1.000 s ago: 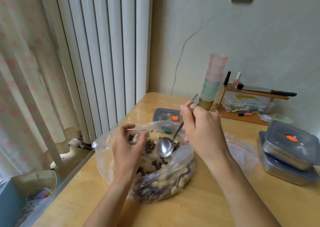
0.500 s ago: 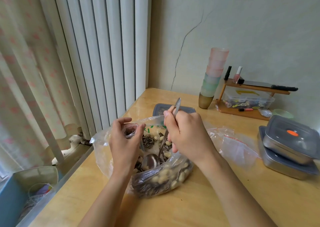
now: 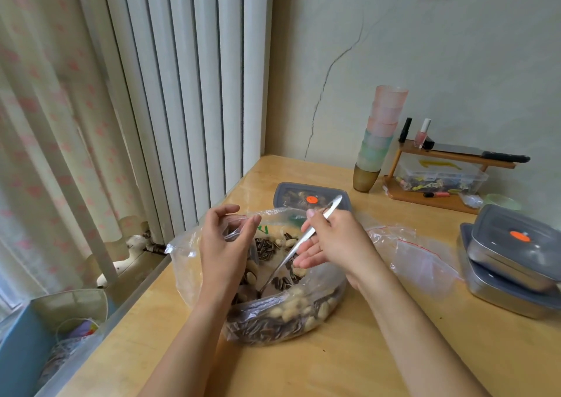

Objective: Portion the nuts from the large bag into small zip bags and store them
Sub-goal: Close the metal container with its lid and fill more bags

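Head: one spoon (image 3: 303, 238), one large bag (image 3: 273, 327), three containers (image 3: 303, 193) (image 3: 522, 245) (image 3: 501, 293).

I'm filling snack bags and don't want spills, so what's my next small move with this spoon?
Probably lift a scoopful on the spoon in your right hand toward the small bag. The spoon's bowl is sunk among the nuts in the large bag, and your left hand pinches the small bag open right beside it.

No word or number can be read. Just beyond the fingertips (image 3: 256, 219) of the left hand (image 3: 224, 245), the large bag (image 3: 303, 314) shows a green print (image 3: 263, 229), but it is too partial to read. Past the right hand (image 3: 337, 245) fingers, the grey lid (image 3: 291, 191) has an orange sticker (image 3: 311, 199) with no legible writing.
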Motion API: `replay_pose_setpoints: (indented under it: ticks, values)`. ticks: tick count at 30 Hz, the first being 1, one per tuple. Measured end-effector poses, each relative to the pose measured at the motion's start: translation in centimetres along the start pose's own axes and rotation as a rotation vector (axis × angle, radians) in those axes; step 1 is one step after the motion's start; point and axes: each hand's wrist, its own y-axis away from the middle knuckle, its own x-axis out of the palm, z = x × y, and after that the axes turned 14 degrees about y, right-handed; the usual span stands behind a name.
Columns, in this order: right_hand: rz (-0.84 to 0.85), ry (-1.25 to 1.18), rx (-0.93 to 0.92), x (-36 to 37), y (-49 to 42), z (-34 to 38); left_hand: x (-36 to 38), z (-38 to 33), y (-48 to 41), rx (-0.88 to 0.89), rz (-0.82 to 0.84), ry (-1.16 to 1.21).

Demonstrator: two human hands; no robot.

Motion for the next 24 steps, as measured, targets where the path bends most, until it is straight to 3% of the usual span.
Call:
replay_pose_setpoints:
  ticks: [5, 11, 24]
  values:
    - [0.08, -0.14, 0.104, -0.7, -0.7, -1.2, 0.0, -0.1, -0.2, 0.025, -0.009, 0.041]
    - [0.218, -0.102, 0.02, -0.8, -0.3, -0.3, 1.3, -0.2, 0.5, 0.066, -0.024, 0.109]
    - [0.039, -0.085, 0.077, -4.8, -0.4, -0.5, 1.2, -0.7, 0.7, 0.082, 0.011, 0.124]
